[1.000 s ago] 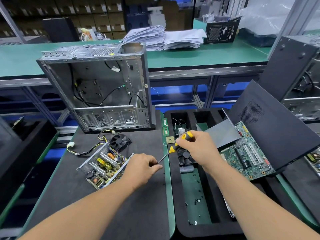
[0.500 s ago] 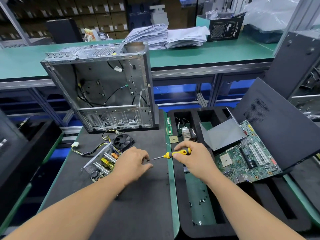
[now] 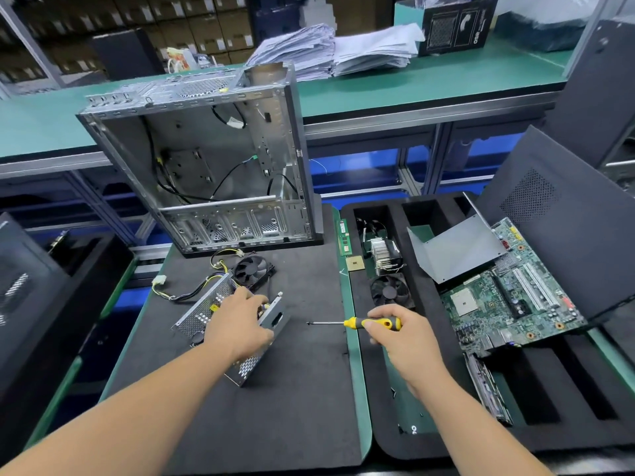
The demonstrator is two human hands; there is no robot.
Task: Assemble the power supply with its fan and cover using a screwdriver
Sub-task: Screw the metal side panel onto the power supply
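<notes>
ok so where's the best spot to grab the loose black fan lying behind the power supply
Probably by its square frame, pinching two opposite outer edges from above. The fan lies nearly flat on the mat with blades facing up, so the frame is the only rigid part. Come from its right side: the power supply and the left hand crowd the near-left, and its wires trail left.

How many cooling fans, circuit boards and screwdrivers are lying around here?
Loose black fans: 2, one behind the power supply, one in the foam tray
Large green motherboards: 1
Screwdrivers: 1, in the right hand
Total: 4
</notes>
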